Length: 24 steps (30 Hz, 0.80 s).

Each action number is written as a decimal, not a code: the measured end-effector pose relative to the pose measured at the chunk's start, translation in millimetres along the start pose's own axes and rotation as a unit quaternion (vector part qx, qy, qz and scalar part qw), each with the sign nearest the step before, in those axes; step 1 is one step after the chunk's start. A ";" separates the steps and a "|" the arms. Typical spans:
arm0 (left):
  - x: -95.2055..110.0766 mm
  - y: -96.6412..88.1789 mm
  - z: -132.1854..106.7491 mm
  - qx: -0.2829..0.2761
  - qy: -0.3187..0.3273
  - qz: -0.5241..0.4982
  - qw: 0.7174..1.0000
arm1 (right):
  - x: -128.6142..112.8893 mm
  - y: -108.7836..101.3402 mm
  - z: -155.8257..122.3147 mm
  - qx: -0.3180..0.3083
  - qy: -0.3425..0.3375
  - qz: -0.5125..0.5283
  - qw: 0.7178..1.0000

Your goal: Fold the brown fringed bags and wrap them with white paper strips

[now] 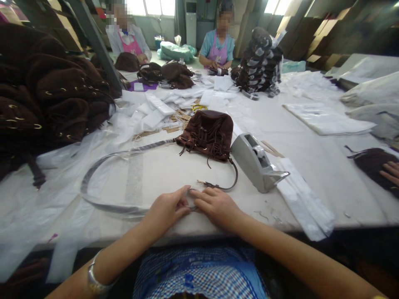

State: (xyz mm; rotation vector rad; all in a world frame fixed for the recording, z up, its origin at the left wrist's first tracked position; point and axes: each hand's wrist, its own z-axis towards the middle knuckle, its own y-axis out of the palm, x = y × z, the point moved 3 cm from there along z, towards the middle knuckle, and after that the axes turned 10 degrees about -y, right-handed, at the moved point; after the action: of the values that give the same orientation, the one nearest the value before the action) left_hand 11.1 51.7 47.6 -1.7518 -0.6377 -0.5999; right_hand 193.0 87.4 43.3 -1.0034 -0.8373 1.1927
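A small dark brown fringed drawstring handbag (207, 133) lies on the worktable in front of me. Its long shoulder strap (116, 208), sleeved in clear plastic, loops out to the left and back to my hands. My left hand (170, 205) pinches the strap's end between thumb and fingers. From the other side, my right hand (218, 207) has its fingers closed on the same end, which bends in a small grey curve between both hands. A short brown strap with a gold buckle (204, 183) lies just beyond my right fingers. Right of the bag stands a grey tape dispenser (252, 164).
Brown bags (59, 83) are heaped at left, beside plastic sheeting (71, 166). White packets (156, 110), tags and yellow-handled scissors (199, 107) lie behind the bag. White strips (305, 199) sit at right. Two people work opposite; another person's hand (391, 172) touches a brown bag.
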 end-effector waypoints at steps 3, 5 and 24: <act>-0.2 -0.3 -0.3 0.007 0.002 -0.010 1.000 | -2.4 -2.7 -2.3 0.026 0.016 -0.004 1.000; -0.4 0.5 -0.1 0.013 -0.003 -0.019 1.000 | -6.0 -3.3 -4.1 0.050 0.030 -0.005 0.998; 16.6 -6.1 5.9 0.055 0.339 0.289 0.894 | 35.9 -22.6 -2.4 -0.104 -0.092 0.080 0.987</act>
State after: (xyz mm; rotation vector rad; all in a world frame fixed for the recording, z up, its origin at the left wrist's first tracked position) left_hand 19.4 60.8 61.6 -1.3905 0.3290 -0.6734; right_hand 209.6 120.6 63.8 -1.1603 -1.0586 1.3705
